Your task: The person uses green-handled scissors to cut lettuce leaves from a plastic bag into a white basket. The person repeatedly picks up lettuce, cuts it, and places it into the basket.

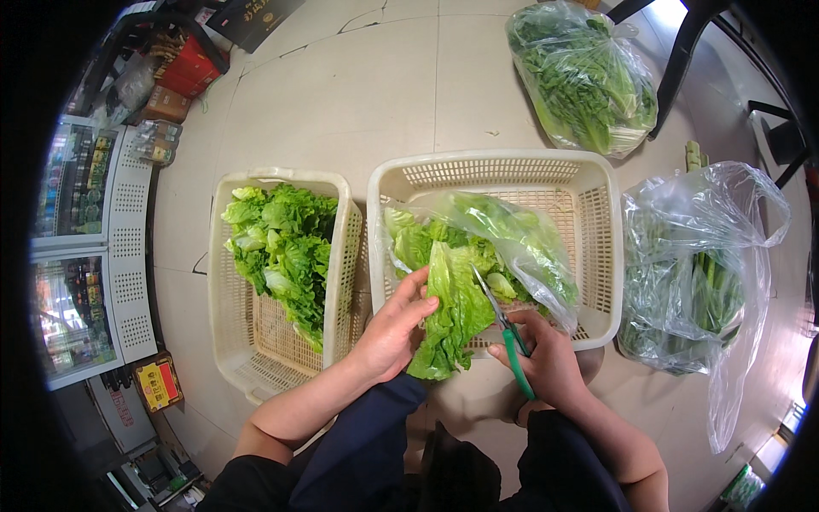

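Observation:
My left hand [398, 329] grips a bunch of green leaf lettuce [451, 313] by its left side, above the near edge of a cream plastic basket [611, 256]. In my right hand [551, 358] are scissors with green handles [516, 361]. Their blades look nearly closed and point up and away, over the right side of the held lettuce. Behind it, a clear plastic bag [544, 256] with more lettuce lies in the basket. To the left, a second cream basket [342, 269] contains a heap of loose lettuce [281, 249].
A clear bag of leafy greens [582, 83] sits on the tiled floor [333, 102] at the far right, beside a black metal leg [681, 64]. Another bag of green stalks [684, 288] stands right of the basket. Glass-door display fridges [77, 256] and boxes [158, 384] line the left.

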`<state>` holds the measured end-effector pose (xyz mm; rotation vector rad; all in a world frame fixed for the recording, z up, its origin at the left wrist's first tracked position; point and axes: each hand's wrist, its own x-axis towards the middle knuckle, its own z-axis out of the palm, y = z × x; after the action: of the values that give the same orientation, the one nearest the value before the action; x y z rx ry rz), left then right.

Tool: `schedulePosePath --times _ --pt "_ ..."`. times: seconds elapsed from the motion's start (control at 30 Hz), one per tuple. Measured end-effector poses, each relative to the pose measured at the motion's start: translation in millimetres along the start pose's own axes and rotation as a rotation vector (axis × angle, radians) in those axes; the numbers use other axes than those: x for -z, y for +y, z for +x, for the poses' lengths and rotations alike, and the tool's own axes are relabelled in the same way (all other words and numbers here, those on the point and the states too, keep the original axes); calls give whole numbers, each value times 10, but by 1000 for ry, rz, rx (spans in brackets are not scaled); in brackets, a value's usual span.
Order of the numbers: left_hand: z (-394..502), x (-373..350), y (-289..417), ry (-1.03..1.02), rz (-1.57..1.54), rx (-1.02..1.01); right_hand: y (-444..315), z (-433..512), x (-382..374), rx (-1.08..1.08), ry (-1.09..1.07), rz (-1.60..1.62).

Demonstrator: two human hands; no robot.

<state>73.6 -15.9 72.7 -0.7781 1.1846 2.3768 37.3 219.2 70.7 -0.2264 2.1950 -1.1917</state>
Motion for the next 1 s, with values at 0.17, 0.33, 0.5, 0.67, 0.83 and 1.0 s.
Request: schedulePosePath --times 0.17,0.33,0.5,0.67,0.83,1.0 --pt "38 36 5 -21 58 -7 72 -24 8 -39 -77 81" --pt "67 98 135 -86 76 113 177 11 -22 -48 -146 242" --pt "130 179 344 -187 185 294 206 48 -8 -44 -217 367" --pt "245 195 413 -328 307 354 140 52 21 -5 -205 331" --pt "297 259 464 -323 208 475 79 38 78 -38 -219 355" --pt "431 353 498 -469 113 614 110 19 45 -152 -249 499"
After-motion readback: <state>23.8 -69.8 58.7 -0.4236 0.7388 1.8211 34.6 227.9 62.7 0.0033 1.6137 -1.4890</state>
